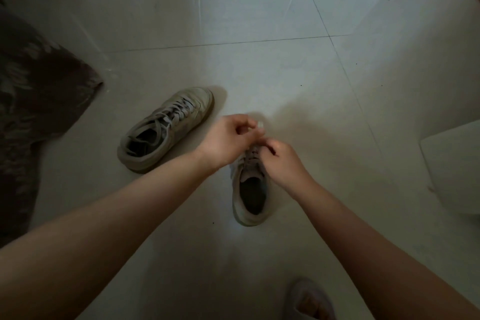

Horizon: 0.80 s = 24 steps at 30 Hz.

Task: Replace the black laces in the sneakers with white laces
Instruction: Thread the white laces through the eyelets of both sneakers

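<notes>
No brand mark, label or legible writing is seen on either shoe or anywhere else in the dim view.

Floor (259, 65): large pale glossy tiles, thin dark grout lines, a few small dark specks. Light streaks are reflected near the far edge.

Left sneaker (166, 128): low-top, pale grey-beige upper, thick light rubber sole, rounded toe cap. It is laid on the floor toward the left, toe pointed away and to the right. It is fully laced with flat pale grey laces (179, 109); dark lining is seen in the opening.

Right sneaker (250, 195): same make of shoe, set just right of the first but apart from it, heel nearest the person. Its forward half is hidden under the hands; the dark oval opening and pale collar are exposed. Laces on it are blurred and their colour cannot be told.

Left hand (231, 138): fingers curled, the grip narrow, pinched on what appears to be a lace end above the toe area. Right hand (280, 163): fingers curled over the eyelet area, grip narrow, pinching a lace; detail is blurred.

Dark patterned fabric (33, 101), soft and rumpled, is spread along the left edge of the floor. A pale boxy object (454, 163) is seen at the right edge. A grey slipper (309, 299) with toes showing is seen at the near edge.
</notes>
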Motion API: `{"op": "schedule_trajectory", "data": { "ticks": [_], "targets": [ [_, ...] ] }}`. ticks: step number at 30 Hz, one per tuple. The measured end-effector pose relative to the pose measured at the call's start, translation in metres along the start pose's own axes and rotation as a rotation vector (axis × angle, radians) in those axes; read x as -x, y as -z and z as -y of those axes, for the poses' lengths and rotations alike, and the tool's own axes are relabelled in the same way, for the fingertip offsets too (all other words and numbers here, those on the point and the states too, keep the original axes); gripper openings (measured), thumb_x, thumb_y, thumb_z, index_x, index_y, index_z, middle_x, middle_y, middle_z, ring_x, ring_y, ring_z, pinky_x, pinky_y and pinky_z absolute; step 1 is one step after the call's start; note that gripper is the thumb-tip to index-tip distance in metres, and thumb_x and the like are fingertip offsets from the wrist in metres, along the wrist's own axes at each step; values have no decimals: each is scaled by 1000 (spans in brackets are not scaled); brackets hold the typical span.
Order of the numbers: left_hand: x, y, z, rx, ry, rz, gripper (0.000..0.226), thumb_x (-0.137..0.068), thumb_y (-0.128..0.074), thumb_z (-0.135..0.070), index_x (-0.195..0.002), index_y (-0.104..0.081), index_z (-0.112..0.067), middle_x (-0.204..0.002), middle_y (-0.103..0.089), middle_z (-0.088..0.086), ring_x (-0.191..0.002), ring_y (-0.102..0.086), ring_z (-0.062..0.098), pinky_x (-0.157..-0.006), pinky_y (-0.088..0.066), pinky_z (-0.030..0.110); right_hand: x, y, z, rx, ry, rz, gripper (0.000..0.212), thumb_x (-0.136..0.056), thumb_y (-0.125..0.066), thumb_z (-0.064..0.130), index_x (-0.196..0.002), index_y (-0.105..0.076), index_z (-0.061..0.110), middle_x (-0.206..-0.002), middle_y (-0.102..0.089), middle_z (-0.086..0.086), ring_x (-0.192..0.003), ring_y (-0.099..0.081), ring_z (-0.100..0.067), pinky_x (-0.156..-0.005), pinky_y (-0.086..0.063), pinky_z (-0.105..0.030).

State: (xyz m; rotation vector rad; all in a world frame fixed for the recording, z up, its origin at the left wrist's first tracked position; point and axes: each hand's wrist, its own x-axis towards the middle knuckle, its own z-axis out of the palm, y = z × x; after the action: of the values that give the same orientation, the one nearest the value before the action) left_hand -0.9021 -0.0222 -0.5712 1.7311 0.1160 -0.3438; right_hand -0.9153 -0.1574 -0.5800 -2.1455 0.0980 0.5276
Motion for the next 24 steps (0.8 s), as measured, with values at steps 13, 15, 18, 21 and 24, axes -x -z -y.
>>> {"op": "schedule_trajectory", "data": {
  "ticks": [13,15,18,21,24],
  "targets": [
    [21,24,26,-1135,-780,-23,21,-86,-48,-27,-74,-61,-16,-64,-61,-1,-54,-60,23,-60,-42,27,-3,9,-1,-642,-259,182,26,-99,-45,18,-90,-68,12,-62,-66,5,-50,-41,-8,-49,-30,-18],
    [28,20,39,-1205,-848,31,5,-75,-57,-17,-72,-62,-18,-58,-57,-2,-47,-55,20,-54,-40,25,-4,11,0,-773,-298,279,26,-100,-40,16,-97,-65,11,-71,-65,6,-46,-44,-2,-55,-29,-19],
    [36,17,49,-1169,-707,103,19,-77,-49,-28,-68,-65,-22,-57,-57,-5,-47,-58,19,-47,-36,20,-2,15,0,-634,-179,335,28,-101,-40,16,-97,-68,13,-75,-52,3,-52,-46,-4,-59,-36,-18],
    [36,14,44,-911,-446,-17,46,-89,-32,-45,-78,-69,-20,-71,-58,-2,-66,-58,19,-51,-34,23,-1,18,1,-18,162,202,23,-99,-46,18,-94,-68,20,-87,-54,5,-73,-55,-4,-75,-43,-19],
    [30,7,25,-611,-227,-44,46,-92,-36,-41,-84,-66,-8,-78,-57,6,-73,-52,18,-62,-40,30,0,20,3,160,407,96,28,-95,-42,26,-101,-69,17,-115,-53,3,-110,-51,-1,-96,-37,-13]
  ]
}}
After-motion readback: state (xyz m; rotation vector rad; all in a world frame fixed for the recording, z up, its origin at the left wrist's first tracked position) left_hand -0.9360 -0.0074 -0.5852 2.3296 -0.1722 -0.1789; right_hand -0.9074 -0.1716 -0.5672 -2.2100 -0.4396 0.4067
